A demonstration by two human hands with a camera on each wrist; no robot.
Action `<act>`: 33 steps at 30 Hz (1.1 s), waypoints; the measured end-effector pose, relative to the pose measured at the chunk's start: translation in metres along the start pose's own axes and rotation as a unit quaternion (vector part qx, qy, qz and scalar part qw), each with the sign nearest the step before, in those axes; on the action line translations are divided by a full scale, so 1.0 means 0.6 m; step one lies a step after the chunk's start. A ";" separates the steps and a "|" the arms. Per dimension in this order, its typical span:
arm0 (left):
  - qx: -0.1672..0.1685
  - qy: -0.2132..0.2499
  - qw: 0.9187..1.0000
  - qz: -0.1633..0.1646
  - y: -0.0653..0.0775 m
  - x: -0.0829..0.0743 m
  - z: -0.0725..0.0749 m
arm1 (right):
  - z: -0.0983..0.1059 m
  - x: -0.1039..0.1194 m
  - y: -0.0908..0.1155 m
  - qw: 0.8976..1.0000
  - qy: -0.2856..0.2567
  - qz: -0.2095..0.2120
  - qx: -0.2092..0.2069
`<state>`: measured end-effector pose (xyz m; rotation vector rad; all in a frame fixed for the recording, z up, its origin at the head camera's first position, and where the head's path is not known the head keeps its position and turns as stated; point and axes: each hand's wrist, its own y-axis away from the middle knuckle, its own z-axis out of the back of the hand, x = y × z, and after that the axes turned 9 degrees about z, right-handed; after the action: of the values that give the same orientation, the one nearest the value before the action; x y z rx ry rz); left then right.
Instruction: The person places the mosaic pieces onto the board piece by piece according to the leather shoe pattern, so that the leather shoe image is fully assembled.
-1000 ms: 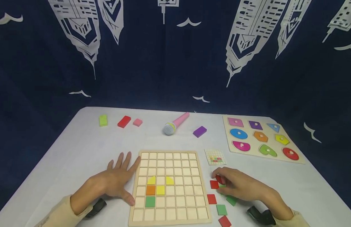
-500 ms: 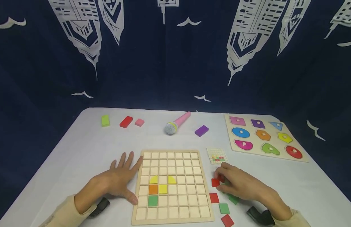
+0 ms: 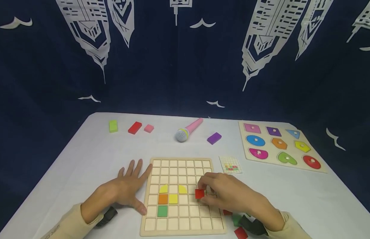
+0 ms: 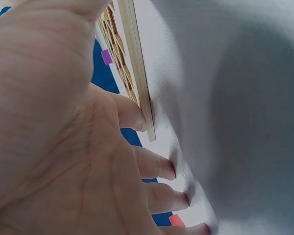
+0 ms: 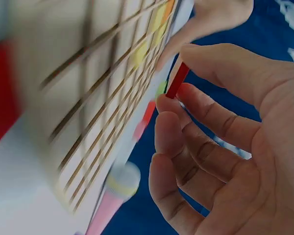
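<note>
My right hand [image 3: 232,194] pinches a red square tile [image 3: 199,194] between thumb and fingertips, over the right-hand columns of a wooden grid board [image 3: 173,224]. The right wrist view shows this red tile [image 5: 178,81] edge-on. Spread wide, my left hand [image 3: 125,190] rests at the board's left side, thumb and index fingertip right at its edge. Set in the grid are two yellow rounded tiles [image 3: 163,189], an orange square tile [image 3: 162,199], a yellow square tile [image 3: 173,199] and a green square tile [image 3: 162,211]. A small pattern card [image 3: 231,165] lies beyond my right hand.
Loose red tiles [image 3: 240,233] and green tiles [image 3: 236,219] lie right of the board, partly hidden under my right wrist. Behind are a lime block [image 3: 113,126], red block [image 3: 135,128], pink block [image 3: 148,128], toy microphone [image 3: 188,130], purple block [image 3: 214,138] and a shape puzzle [image 3: 271,159].
My right hand has left the loose tiles and moved left over the board, carrying a red tile. The left hand keeps its place at the board's edge; the head view shifts slightly.
</note>
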<state>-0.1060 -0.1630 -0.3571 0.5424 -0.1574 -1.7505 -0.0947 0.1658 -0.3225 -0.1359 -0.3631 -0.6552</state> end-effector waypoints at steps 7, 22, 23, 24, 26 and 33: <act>-0.005 -0.014 1.000 -0.002 -0.001 0.001 0.002 | -0.023 0.046 -0.037 0.996 0.011 0.079 0.035; 0.000 -0.014 1.000 -0.004 -0.002 -0.001 0.010 | -0.063 0.064 -0.069 0.986 0.055 0.149 0.055; 0.000 -0.013 1.000 -0.003 -0.001 -0.001 0.010 | -0.064 0.065 -0.072 0.985 0.056 0.151 0.054; 0.000 -0.014 1.000 -0.003 0.000 -0.001 0.009 | -0.065 0.066 -0.075 0.985 0.058 0.153 0.053; 0.000 -0.013 1.000 -0.002 0.000 0.001 0.008 | -0.067 0.067 -0.080 0.985 0.061 0.154 0.054; 0.006 -0.012 1.000 0.001 0.001 0.004 0.004 | -0.072 0.070 -0.093 0.987 0.055 0.136 0.063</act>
<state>-0.1066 -0.1660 -0.3556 0.5306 -0.1849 -1.7547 -0.0860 0.0880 -0.3463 -0.0269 -0.2734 -0.3657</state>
